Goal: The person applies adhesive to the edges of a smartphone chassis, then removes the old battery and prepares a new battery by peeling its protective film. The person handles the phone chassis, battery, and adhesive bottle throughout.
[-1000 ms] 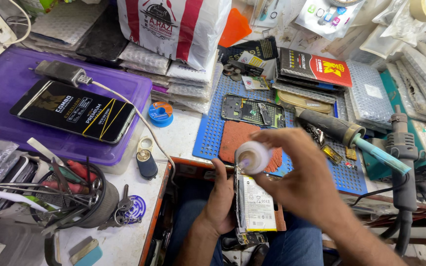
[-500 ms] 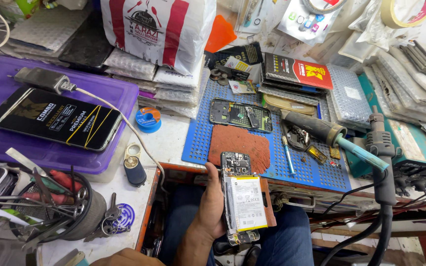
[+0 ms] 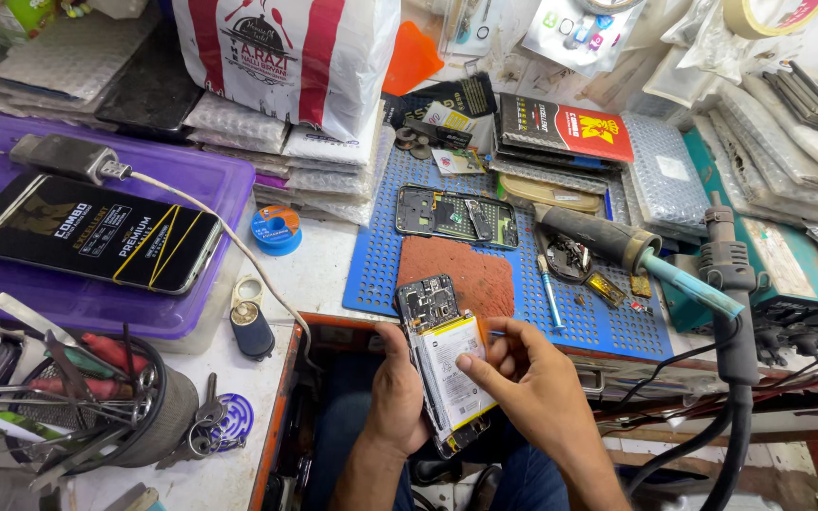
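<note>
The left hand point(image 3: 400, 393) is wrapping around the left edge of an opened black smartphone with its back cover off point(image 3: 442, 364), thumb along the side and fingers curling behind it, holding it tilted over the person's lap just in front of the bench's near edge. The right hand point(image 3: 532, 388) is pressing its fingertip point(image 3: 466, 361) onto the pale rectangular battery point(image 3: 454, 369) that fills the phone's lower half, the other fingers loosely bent above it; nothing is pinched between them. By the look of it, the work is sitting at the battery stage of a repair, with the dark circuit board at the phone's top end lying bare. The next move is calling for a gentle, even touch, since the battery is thin and the board beside it is crowded with small parts.

Just beyond the phone, a rust-red rectangular pad point(image 3: 456, 274) is lying on a blue perforated work mat point(image 3: 598, 322) near the bench's front edge. Further back on the mat, a black phone frame point(image 3: 456, 216) is resting flat, and a soldering iron with a dark grip and blue shaft point(image 3: 636, 254) is lying slantwise towards the right. At the left edge, a purple plastic tray point(image 3: 191, 180) is carrying a black boxed screen protector point(image 3: 87, 232), and a round holder full of tools point(image 3: 97, 397) is standing at the near left corner. The back of the bench is piled with packets and a white and red plastic bag point(image 3: 286, 57); the room beyond is not showing.
</note>
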